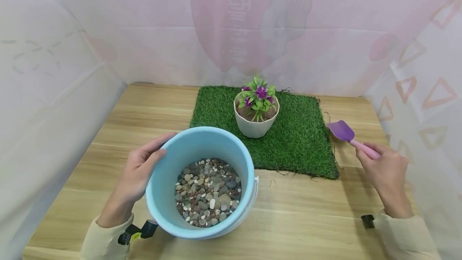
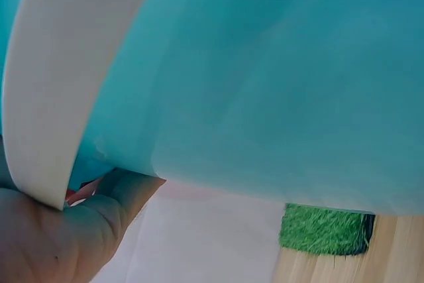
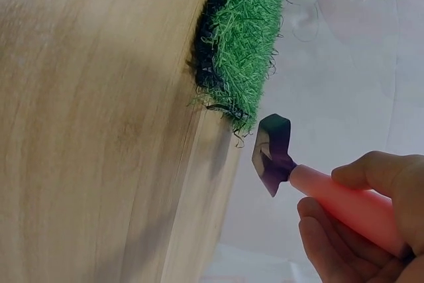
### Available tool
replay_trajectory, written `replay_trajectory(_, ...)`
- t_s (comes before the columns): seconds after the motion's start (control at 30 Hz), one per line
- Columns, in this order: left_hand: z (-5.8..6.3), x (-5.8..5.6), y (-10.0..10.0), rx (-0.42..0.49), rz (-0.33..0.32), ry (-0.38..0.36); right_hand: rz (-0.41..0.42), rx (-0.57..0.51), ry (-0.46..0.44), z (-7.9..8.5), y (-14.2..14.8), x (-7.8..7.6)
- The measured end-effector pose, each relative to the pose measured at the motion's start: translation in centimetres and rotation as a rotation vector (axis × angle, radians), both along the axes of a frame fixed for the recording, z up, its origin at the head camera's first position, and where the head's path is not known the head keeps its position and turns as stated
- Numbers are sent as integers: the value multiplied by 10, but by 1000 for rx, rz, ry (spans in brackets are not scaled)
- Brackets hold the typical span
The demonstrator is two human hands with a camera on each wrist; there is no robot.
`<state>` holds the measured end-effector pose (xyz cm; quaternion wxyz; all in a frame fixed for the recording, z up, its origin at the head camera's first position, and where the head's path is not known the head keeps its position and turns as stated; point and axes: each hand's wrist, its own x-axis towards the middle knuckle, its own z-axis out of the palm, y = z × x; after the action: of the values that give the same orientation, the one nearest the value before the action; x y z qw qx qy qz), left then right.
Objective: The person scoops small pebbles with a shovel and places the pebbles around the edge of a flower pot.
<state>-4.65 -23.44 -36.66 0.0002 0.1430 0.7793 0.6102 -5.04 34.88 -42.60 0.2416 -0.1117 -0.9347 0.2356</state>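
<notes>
My left hand [image 1: 135,173] grips the left rim of a light blue bucket [image 1: 197,141], with the thumb on top of the rim. Inside the bucket lies a layer of mixed pebbles [image 1: 207,198]. The bucket's white handle [image 2: 63,71] hangs down its outer side, close to the hand in the left wrist view. Over at the right, my right hand [image 1: 388,171] holds a small toy shovel [image 1: 341,131] by its pink handle [image 3: 351,207]. Its purple blade is beside the right edge of the grass mat, apart from the bucket.
A green artificial grass mat [image 1: 299,143] lies on the wooden table [image 1: 303,208] behind the bucket. On it stands a white flowerpot [image 1: 254,128] with a purple-flowered plant [image 1: 260,92]. Pale printed cloth [image 1: 155,31] encloses the table's back and sides.
</notes>
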Motion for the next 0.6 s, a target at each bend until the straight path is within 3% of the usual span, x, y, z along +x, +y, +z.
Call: replay_trajectory(0.6,0,0,23,-43,17,17,3,-2,-1,3,-5,1)
